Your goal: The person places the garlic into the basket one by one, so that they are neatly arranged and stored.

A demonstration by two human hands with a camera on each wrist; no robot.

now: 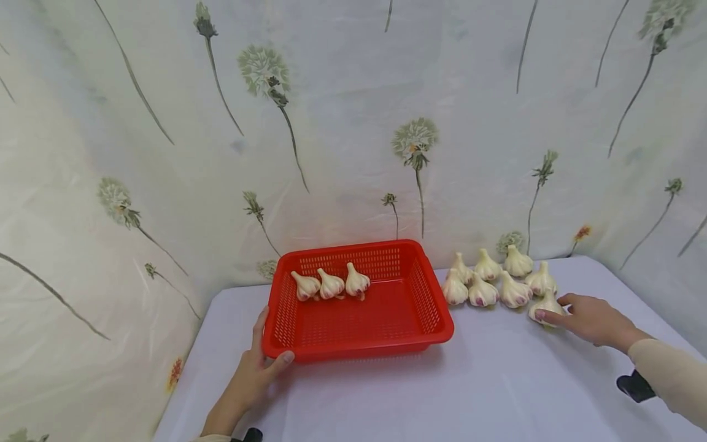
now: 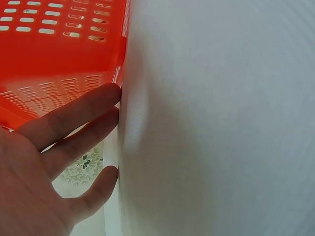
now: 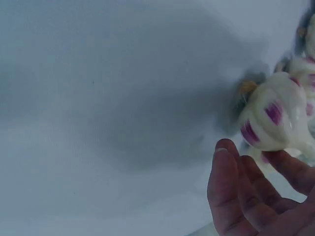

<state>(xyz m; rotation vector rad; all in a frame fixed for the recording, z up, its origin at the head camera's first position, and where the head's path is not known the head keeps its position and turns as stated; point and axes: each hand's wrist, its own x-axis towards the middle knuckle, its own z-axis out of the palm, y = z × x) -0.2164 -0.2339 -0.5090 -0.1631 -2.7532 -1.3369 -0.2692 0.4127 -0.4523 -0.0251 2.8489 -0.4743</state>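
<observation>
A red plastic basket (image 1: pixel 359 353) with slotted walls stands on the table, three garlic bulbs (image 1: pixel 331 285) lying in a row at its back left. At the basket's front left corner is my left hand (image 1: pixel 251 374), its thumb by the front rim and its fingers along the left side. In the left wrist view those fingers (image 2: pixel 74 110) look nearly straight against the basket. My right hand (image 1: pixel 599 322) reaches the nearest garlic bulb (image 1: pixel 544 305) on the right. In the right wrist view one finger touches this bulb (image 3: pixel 275 113), while the thumb stands apart from it.
Several more garlic bulbs (image 1: pixel 486 267) are grouped on the table right of the basket, near the back edge. A white cloth (image 1: pixel 475 393) covers the table. Behind and beside it hangs a curtain (image 1: pixel 342 123) printed with dandelions.
</observation>
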